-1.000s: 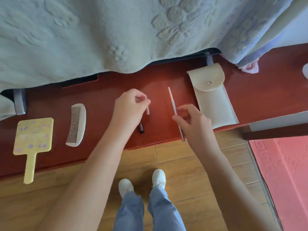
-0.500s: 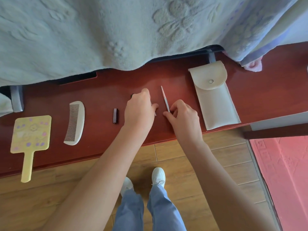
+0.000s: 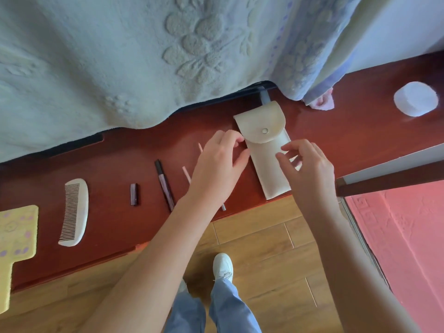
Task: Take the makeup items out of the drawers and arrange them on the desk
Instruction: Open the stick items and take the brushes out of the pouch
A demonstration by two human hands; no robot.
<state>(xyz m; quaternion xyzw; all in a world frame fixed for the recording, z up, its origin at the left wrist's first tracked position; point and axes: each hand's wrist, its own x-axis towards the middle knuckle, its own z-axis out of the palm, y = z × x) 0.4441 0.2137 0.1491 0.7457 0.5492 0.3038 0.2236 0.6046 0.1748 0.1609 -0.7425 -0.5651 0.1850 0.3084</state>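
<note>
At the far left your hand mirror (image 3: 16,236) lies half out of view, its handle hanging off the front edge of the desk (image 3: 115,164), so a brush of your leg could tip it to the floor. Next to it the comb (image 3: 73,211) lies flat and safe, then the short dark cap (image 3: 134,194), well apart from the dark liner pencil (image 3: 164,185) it likely belongs to; small and round-edged, it could roll or get lost if you sweep across. The pencil's lower end sits close to the desk edge, and two thin pale sticks (image 3: 186,174) run under your left forearm, so any drag of that wrist could push them off. Your left hand (image 3: 216,169) hovers with fingers loosely curled and nothing in it, fingertips just beside the left edge of the cream pouch (image 3: 269,162). Your right hand (image 3: 310,169) is spread, empty too, fingertips over the pouch's right side; whether they touch it I cannot tell. The pouch's snap flap looks closed, and its lower end reaches the desk edge, so tugging it toward you risks a drop. Far right, the white round pad (image 3: 415,98) sits clear.
</note>
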